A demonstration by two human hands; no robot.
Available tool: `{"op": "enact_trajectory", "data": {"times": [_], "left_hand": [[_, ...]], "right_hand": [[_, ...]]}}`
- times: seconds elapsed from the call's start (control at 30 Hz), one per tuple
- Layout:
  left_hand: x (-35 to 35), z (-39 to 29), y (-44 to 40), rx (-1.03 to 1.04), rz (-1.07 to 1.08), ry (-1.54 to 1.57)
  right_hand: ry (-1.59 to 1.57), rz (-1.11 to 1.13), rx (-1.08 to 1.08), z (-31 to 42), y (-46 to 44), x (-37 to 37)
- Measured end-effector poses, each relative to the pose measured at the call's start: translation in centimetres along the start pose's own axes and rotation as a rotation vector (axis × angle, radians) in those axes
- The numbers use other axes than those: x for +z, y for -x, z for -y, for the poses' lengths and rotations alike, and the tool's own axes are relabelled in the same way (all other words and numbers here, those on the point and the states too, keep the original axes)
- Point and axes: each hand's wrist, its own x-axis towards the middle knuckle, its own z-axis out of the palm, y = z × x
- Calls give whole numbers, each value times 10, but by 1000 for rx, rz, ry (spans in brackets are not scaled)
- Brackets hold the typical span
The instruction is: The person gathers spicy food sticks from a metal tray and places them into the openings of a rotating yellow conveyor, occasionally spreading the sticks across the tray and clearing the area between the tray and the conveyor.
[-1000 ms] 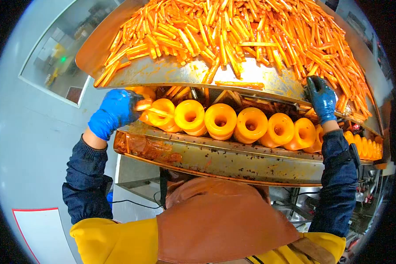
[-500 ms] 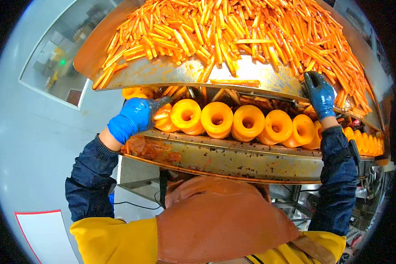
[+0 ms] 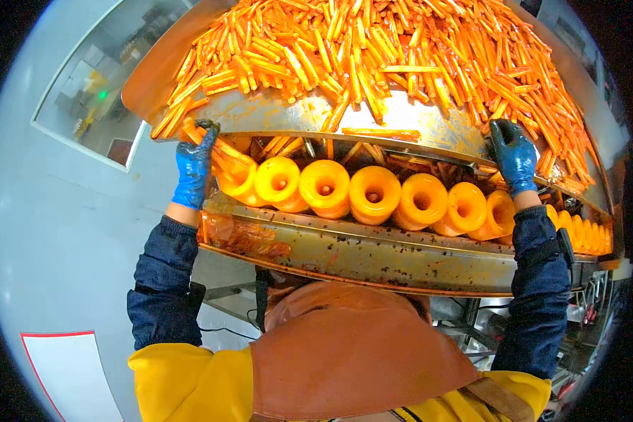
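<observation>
In my left hand (image 3: 195, 165), closed at the tray's left front edge, are several glossy orange sticks (image 3: 225, 151). Their lower ends slant into a yellow-orange funnel-shaped cup (image 3: 238, 181) at the left of the row. My right hand (image 3: 513, 156) is at the front edge of the metal tray (image 3: 274, 112), beside the stick pile (image 3: 443, 63). Its fingers are curled together at the edge; what they hold, if anything, is hidden. Both hands wear blue gloves with dark, stained fingers. Between the hands, more funnel cups (image 3: 374, 193) stand side by side, with dark holes in their middles.
Below the cups runs a metal ledge (image 3: 359, 253) spotted with dark bits and orange smears. Loose sticks lie behind the cups. A brown apron (image 3: 359, 352) covers my front. A wall with a window (image 3: 91, 98) is at the left; metal framework and cables are beneath.
My left hand has moved up and left from beside the cups to the tray's edge, with sticks now visible in it. The cups have shifted left. My right hand stays nearly in place.
</observation>
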Motion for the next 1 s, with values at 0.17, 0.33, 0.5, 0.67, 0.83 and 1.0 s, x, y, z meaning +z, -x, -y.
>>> {"op": "enact_trajectory", "data": {"times": [0.17, 0.33, 0.5, 0.67, 0.83, 1.0], "left_hand": [[5, -23, 14, -48, 269, -144], [17, -22, 26, 251, 371, -472], [25, -53, 19, 284, 165, -378], [0, -49, 0, 304, -106, -163], [4, -2, 21, -26, 184, -158], [4, -24, 22, -228, -113, 243]], "right_hand": [[-25, -34, -43, 4, 2, -3], [16, -33, -83, -1, 1, 0], [67, -132, -278, -11, 1, 5], [5, -12, -2, 3, 0, -2], [-2, -44, -30, 3, 1, -1], [-28, -26, -38, 8, 3, -7]]}}
